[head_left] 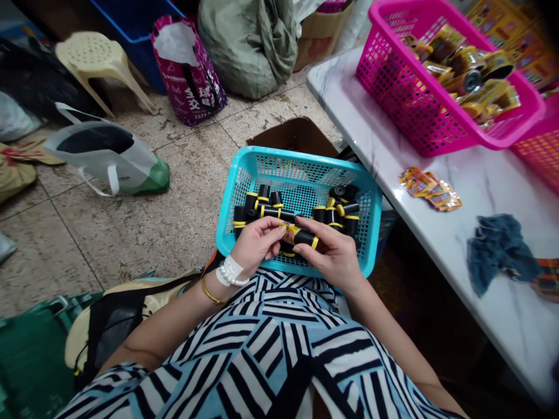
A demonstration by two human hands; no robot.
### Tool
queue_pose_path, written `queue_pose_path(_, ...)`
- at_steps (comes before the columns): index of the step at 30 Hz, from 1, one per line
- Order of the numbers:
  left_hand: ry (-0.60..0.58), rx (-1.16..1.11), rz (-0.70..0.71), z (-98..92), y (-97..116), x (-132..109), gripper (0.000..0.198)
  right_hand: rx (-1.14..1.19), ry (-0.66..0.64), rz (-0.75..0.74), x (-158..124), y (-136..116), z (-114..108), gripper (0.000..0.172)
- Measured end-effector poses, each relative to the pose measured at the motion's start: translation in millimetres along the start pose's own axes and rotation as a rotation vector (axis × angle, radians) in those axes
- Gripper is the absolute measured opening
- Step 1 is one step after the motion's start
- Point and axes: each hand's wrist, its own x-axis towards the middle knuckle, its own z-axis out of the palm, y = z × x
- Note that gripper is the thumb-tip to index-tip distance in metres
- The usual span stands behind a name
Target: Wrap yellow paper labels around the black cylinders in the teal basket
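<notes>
On my lap rests a turquoise basket [371,233] with several black cylinders with yellow rings [323,214] lying in two groups inside it. Above its near side, my right hand [334,250] grips a black cylinder with a yellow ring [304,237] between thumb and fingers. My left hand [261,241] is closed, pinching a small yellow-orange printed wrapper [289,233] against the left end of that cylinder. Whether the wrapper is around the cylinder or only touching it, I cannot tell.
A marble-patterned table [340,81] at right carries a pink basket [393,110] of wrapped pieces, a stack of printed packets [430,189] and a blue cloth [500,250]. A cardboard box [292,135] stands behind my basket. Bags [187,75] and a plastic stool [98,55] stand at left.
</notes>
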Motion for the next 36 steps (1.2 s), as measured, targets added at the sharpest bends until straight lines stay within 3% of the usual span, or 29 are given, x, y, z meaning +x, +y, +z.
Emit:
queue_pose_path(7, 0.015, -0.026, -0.013, 0.9, 0, -2, 0.033, -0.022, 0.101, 0.081, -7, 1, 7, 0.034)
queue_pose_path(11, 0.09, -0.104, 0.041, 2.0, 2, -2, 0.038, 0.057, 0.156, 0.104, -9, 7, 4, 0.031)
queue_pose_path(14, -0.037, -0.088, -0.033, 1.1, 2, -1, 0.048, 0.056, 0.136, 0.014, -8, 6, 2, 0.029)
queue_pose_path(17, -0.195, -0.029, -0.131, -1.2, 1, 1, 0.05, 0.043, -0.003, -0.063, -7, 4, 1, 0.044)
queue_pose_path(20, -0.17, -0.006, -0.145, -4.1, 1, 3, 0.05, 0.049, -0.076, -0.031, -10, 4, -3, 0.052)
queue_pose_path(24, -0.168, 0.094, -0.122, -5.2, 3, 5, 0.047, 0.059, 0.018, -0.001, -17, 6, -14, 0.046)
queue_pose_path(30, -0.182, 0.103, -0.115, 2.7, 2, 8, 0.047, 0.098, 0.024, 0.035, -19, 2, -18, 0.04)
queue_pose_path(36, -0.277, 0.158, -0.077, 18.4, -3, 16, 0.046, -0.009, 0.089, -0.07, -14, 7, -8, 0.026)
